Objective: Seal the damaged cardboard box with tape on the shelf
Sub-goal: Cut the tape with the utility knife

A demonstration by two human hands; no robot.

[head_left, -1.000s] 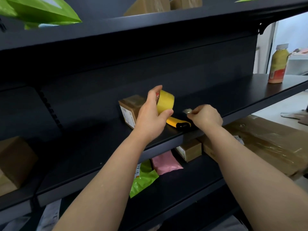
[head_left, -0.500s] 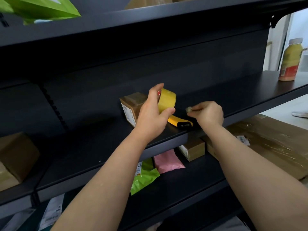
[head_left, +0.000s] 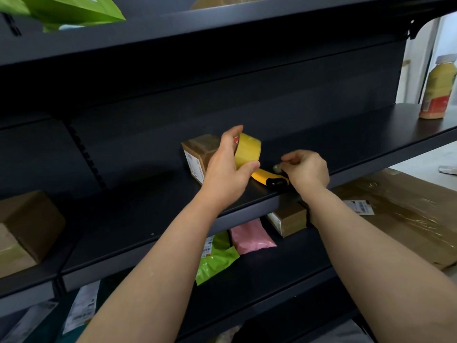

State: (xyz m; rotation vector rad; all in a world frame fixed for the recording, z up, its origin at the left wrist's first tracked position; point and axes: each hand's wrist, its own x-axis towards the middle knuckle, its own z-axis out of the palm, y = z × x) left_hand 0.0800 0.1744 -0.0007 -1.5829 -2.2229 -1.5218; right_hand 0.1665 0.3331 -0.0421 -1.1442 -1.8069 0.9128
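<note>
- Green plastic bag (head_left: 74, 11) on the top shelf, well up and left of both hands; no writing shows.
- Brown carton (head_left: 27, 226) at the far left, well apart from the left fingers; no label faces the camera.
- Damaged cardboard box (head_left: 197, 154) stands on the middle shelf (head_left: 148, 209), touching or just behind the backs of the left fingers. A white printed label covers its near side; the print is too small to read.
- Left hand (head_left: 227, 174): fingers and thumb are curled round a yellow tape roll (head_left: 247, 151), held upright above the shelf. A red mark shows on the core beside the forefinger; illegible.
- Yellow-and-black utility knife (head_left: 269, 178) lies on the shelf just under the left thumb, its black end touching or just beside the right fingers.
- Right hand (head_left: 306, 169): fingers curled, thumb and forefinger pinch a small pale scrap (head_left: 276, 167). Whether it joins the roll cannot be told.
- Green pouch (head_left: 217, 258), carrying a barcode label, a pink pouch (head_left: 249, 236) and a small carton (head_left: 289, 219) sit on the shelf below the hands.
- Large flat carton (head_left: 408, 214), right of the right wrist, bears a barcode label; unreadable.
- Yellow bottle (head_left: 439, 90), with a red-orange label, stands far right of the right fingers; text illegible.
</note>
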